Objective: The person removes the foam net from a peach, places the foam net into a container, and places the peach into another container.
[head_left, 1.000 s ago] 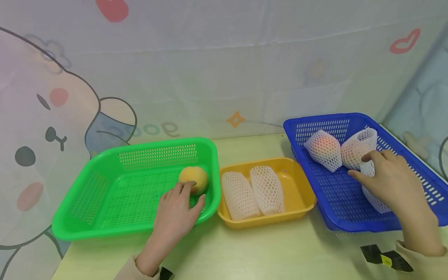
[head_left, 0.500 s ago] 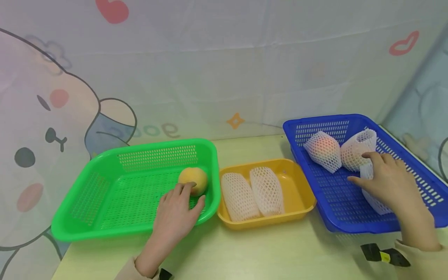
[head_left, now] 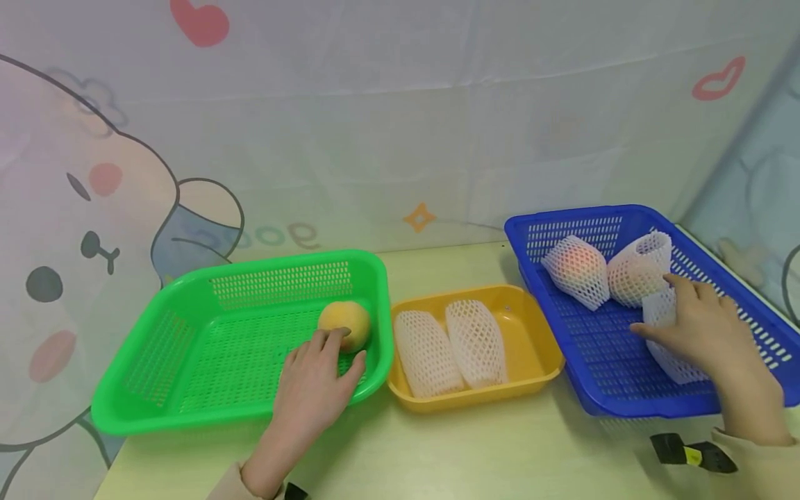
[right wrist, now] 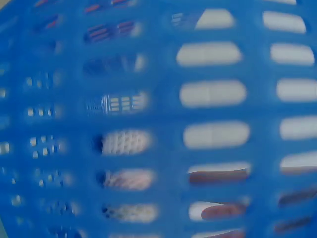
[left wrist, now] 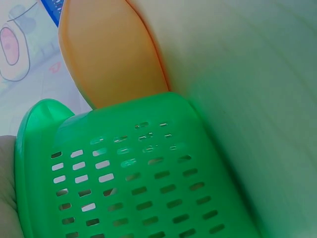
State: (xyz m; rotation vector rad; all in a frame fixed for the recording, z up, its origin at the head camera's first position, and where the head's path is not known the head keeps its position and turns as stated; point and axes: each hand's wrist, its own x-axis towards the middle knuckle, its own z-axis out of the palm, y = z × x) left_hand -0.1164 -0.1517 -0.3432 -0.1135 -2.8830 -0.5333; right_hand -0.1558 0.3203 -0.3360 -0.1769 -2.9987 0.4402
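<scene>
In the head view my left hand (head_left: 315, 382) reaches over the front rim of a green basket (head_left: 240, 417), its fingertips on a yellow peach (head_left: 346, 323). The thumb stands out to the side. My right hand (head_left: 712, 330) is over a blue basket (head_left: 578, 361), thumb and fingers spread apart above a white foam net sleeve (head_left: 662, 347). The hand partly hides that sleeve, and I cannot tell what is inside it. Behind it lie two netted fruits, a reddish peach (head_left: 576, 267) and a paler one (head_left: 637, 274).
A yellow tray (head_left: 528, 347) stands between the baskets, holding two white foam net sleeves (head_left: 430, 353). A printed cloth (head_left: 375, 139) hangs behind the pale table (head_left: 437, 451). The basket wall (left wrist: 133, 188) fills much of the left wrist view; slotted blue plastic (right wrist: 163, 114) covers the right.
My right hand has shifted slightly to the right and lower over the blue basket, showing more of the sleeve under it. The left hand stays on the peach.
</scene>
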